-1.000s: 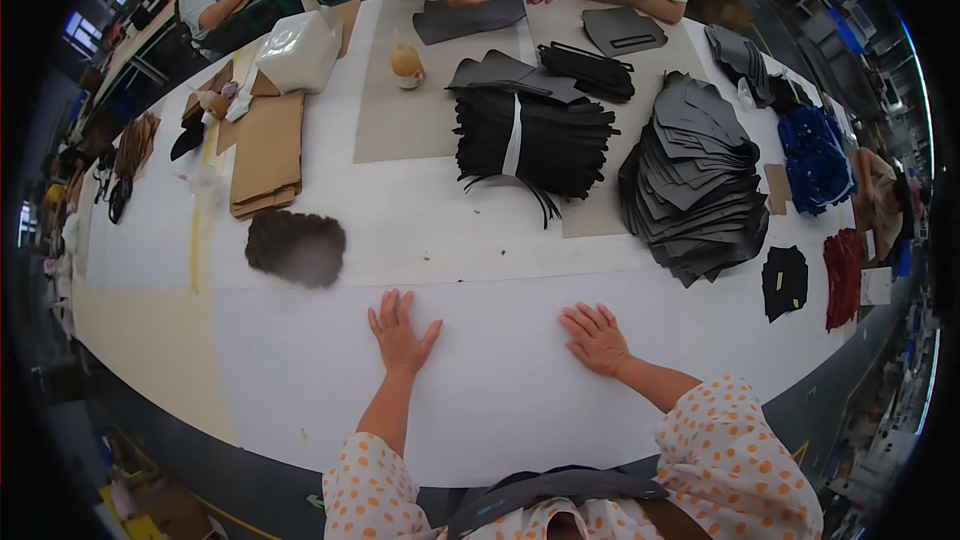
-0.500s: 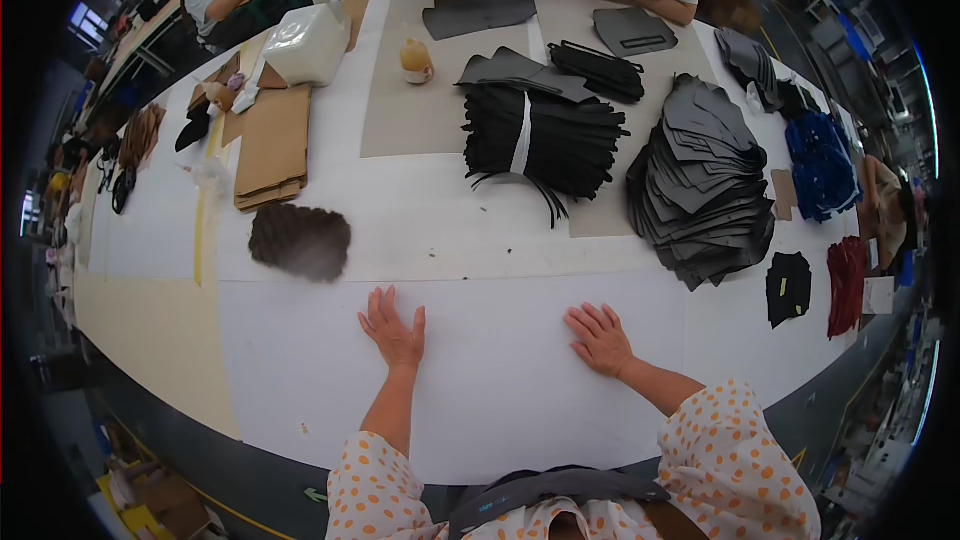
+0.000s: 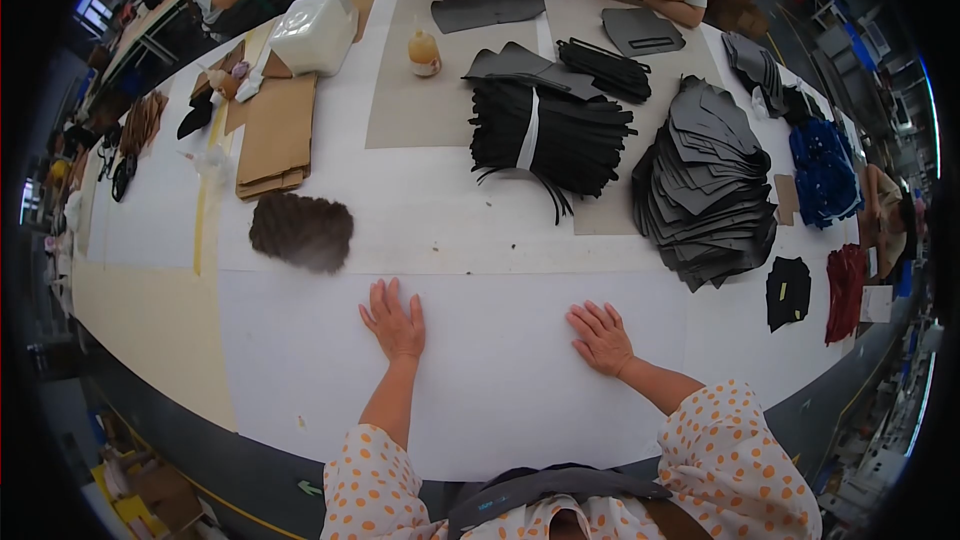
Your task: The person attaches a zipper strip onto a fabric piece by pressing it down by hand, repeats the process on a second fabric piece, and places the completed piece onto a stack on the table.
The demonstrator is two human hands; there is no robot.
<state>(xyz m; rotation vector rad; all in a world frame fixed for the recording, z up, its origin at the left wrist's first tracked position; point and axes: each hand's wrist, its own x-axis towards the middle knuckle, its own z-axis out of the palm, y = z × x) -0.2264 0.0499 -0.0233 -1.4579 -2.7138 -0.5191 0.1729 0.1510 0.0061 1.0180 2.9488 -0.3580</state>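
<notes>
My left hand (image 3: pixel 398 327) lies flat on the white sheet (image 3: pixel 500 380) covering the near part of the table, fingers spread and pointing away from me. To its right, across a stretch of sheet, my right hand (image 3: pixel 602 340) rests palm down with its fingers angled left. Both hands hold nothing. A dark brown furry piece (image 3: pixel 302 232) sits beyond my left hand, up and to the left. Past my right hand is a fanned pile of dark grey cut pieces (image 3: pixel 705 185). A bundle of black strips (image 3: pixel 550 137), tied with a white band, lies farther back.
Brown cardboard sheets (image 3: pixel 278 135), a white plastic jug (image 3: pixel 312 35) and a small bottle of yellowish liquid (image 3: pixel 423 52) stand at the back left. Blue (image 3: pixel 823 168), red (image 3: pixel 845 292) and black (image 3: pixel 789 293) pieces line the right. Across the table, a co-worker's hands hold a grey piece (image 3: pixel 490 8).
The whole view has shifted slightly. My left hand has turned a little, its fingers now pointing straighter ahead; my right hand stays put. The co-worker's hands have moved slightly at the grey piece's far edge.
</notes>
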